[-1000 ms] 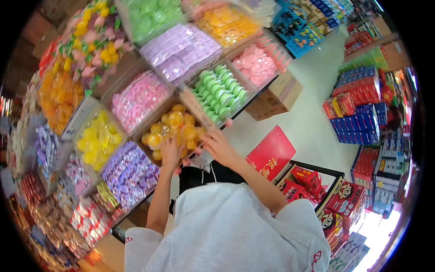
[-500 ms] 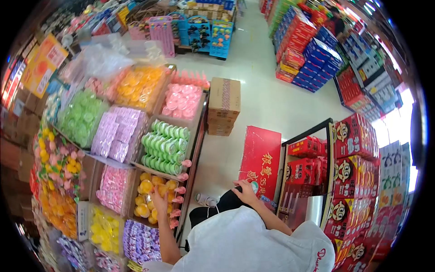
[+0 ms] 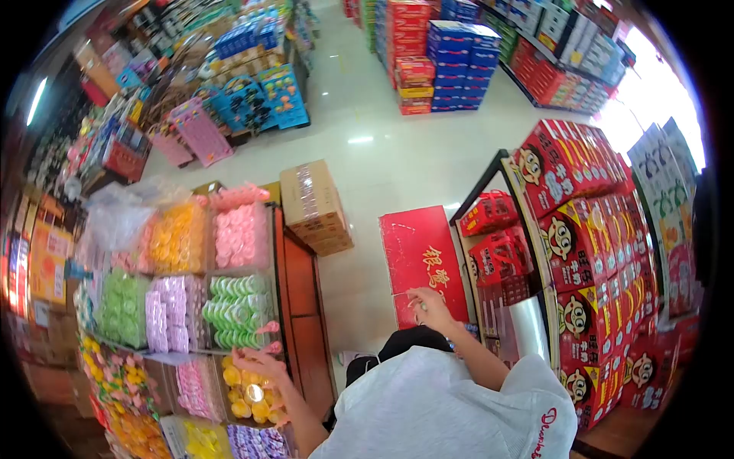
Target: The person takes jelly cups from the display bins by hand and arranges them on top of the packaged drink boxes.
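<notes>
My left hand [image 3: 261, 369] is over the upper edge of a bin of round yellow-orange packaged items [image 3: 252, 398], fingers spread and nothing visible in them. Just beyond it lie green-and-white wrapped rolls [image 3: 235, 310], and pink packets [image 3: 200, 390] fill the bin to its left. My right hand [image 3: 430, 308] hovers in front of my dark-clad knee [image 3: 413, 339], its fingers loosely bent and apart, with no held object showing. Below and beyond that hand, a red carton [image 3: 424, 252] with gold lettering lies on the floor.
A brown cardboard box [image 3: 313, 203] stands beyond the bins. At right, a black-framed shelf [image 3: 489, 180] holds red packs beside stacked red milk cartons [image 3: 566, 168]. Farther off are blue boxes [image 3: 462, 65] and a pink display box [image 3: 200, 131]. Pale tiled floor [image 3: 344, 107] runs between them.
The view has swung, shifting the bins and brown box left. My left hand has moved from inside the yellow-orange bin to its upper edge. My right hand has come off my knee.
</notes>
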`<state>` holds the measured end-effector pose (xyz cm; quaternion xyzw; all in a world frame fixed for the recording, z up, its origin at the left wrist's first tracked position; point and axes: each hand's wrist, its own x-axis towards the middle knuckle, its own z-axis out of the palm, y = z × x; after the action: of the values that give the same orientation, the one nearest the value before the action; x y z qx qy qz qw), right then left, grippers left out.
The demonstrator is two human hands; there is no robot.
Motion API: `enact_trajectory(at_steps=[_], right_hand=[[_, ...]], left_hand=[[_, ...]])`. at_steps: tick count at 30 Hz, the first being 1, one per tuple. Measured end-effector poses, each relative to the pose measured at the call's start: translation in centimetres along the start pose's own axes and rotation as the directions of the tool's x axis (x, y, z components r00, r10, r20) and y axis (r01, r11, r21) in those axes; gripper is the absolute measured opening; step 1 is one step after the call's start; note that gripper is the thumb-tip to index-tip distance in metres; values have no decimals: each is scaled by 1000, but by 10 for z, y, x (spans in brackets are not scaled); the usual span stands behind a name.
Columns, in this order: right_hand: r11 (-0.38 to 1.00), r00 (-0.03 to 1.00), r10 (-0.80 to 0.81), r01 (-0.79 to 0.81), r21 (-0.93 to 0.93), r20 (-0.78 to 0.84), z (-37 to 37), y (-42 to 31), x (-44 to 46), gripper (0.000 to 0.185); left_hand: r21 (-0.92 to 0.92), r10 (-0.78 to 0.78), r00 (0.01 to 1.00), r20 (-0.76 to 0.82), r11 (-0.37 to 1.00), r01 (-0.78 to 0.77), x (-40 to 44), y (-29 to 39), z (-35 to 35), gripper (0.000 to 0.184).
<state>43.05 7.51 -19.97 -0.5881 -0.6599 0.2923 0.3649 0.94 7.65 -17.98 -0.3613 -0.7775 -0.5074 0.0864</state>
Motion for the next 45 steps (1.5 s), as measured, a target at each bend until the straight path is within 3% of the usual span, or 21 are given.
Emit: enact_trajectory(at_steps=[3, 5, 6, 7, 9, 10, 12, 13, 14, 17, 19, 21, 23, 25, 32, 37, 39, 41, 43, 44, 45], right_hand=[[972, 962, 234, -228, 58, -140, -70, 2, -7, 28], [981, 922, 61, -127, -150, -381, -117, 12, -15, 26], [984, 885, 87, -147, -98, -457, -136, 27, -24, 24], [974, 848, 126, -205, -99, -515, -164, 24, -32, 23], [932, 729, -48, -214, -293, -683, -219, 37, -56, 23], [916, 628, 37, -332, -225, -777, -243, 33, -71, 21], [860, 470, -115, -394, -325, -875, -294, 43, -102, 21], [878, 366, 21, -451, -158, -930, -311, 31, -108, 21], [880, 345, -5, -445, -168, -938, -331, 48, -121, 21], [869, 378, 30, -468, -162, -925, -382, 63, -127, 29], [859, 476, 46, -467, -209, -878, -412, 82, -120, 40], [842, 565, 88, -482, -242, -821, -444, 112, -100, 68], [851, 572, 138, -487, -199, -808, -455, 133, -94, 78], [885, 652, 27, -369, -285, -758, -469, 173, -81, 82], [890, 751, 14, -310, -335, -660, -475, 163, -80, 56], [937, 769, -69, -169, -307, -636, -480, 173, -63, 52], [962, 764, 60, -215, -167, -642, -473, 170, -70, 52], [941, 721, 140, -310, -135, -679, -462, 151, -67, 51], [951, 835, 139, -263, -164, -532, -429, 69, -48, 44], [949, 821, 257, -315, -29, -510, -428, 54, -45, 34], [973, 865, 44, -150, -175, -501, -370, 63, -48, 33]], left_hand=[[-350, 79, 969, 234, 937, 8, -46, 61, 57, 30], [-464, 182, 904, 387, 885, 21, -92, 116, 87, 28], [-481, 243, 837, 491, 876, 28, -118, 140, 97, 27], [-497, 302, 755, 582, 867, 37, -144, 159, 104, 26], [-533, 400, 533, 746, 838, 117, -198, 175, 117, 24], [-565, 471, 422, 775, 816, 126, -221, 190, 119, 24], [-586, 539, 271, 797, 799, 134, -257, 211, 112, 24], [-592, 575, 146, 805, 795, 135, -270, 226, 112, 24], [-601, 603, 24, 797, 788, 133, -281, 241, 114, 25], [-629, 646, -55, 761, 756, 183, -307, 277, 126, 25], [-641, 666, -91, 740, 740, 205, -324, 302, 138, 24], [-619, 673, -192, 715, 736, 275, -345, 346, 147, 24], [-692, 726, -209, 655, 688, 220, -355, 362, 155, 25], [-771, 804, -288, 520, 587, 246, -372, 395, 163, 26], [-757, 792, -394, 467, 589, 285, -391, 450, 166, 34], [-807, 834, -359, 418, 523, 275, -388, 466, 167, 38], [-848, 879, -260, 399, 462, 261, -389, 468, 171, 38], [-696, 749, -456, 481, 643, 320, -382, 457, 164, 49], [-685, 765, -448, 463, 629, 367, -358, 467, 144, 65], [-654, 731, -482, 483, 667, 356, -359, 465, 146, 78], [-592, 780, -381, 496, 625, 509, -349, 467, 136, 73]])
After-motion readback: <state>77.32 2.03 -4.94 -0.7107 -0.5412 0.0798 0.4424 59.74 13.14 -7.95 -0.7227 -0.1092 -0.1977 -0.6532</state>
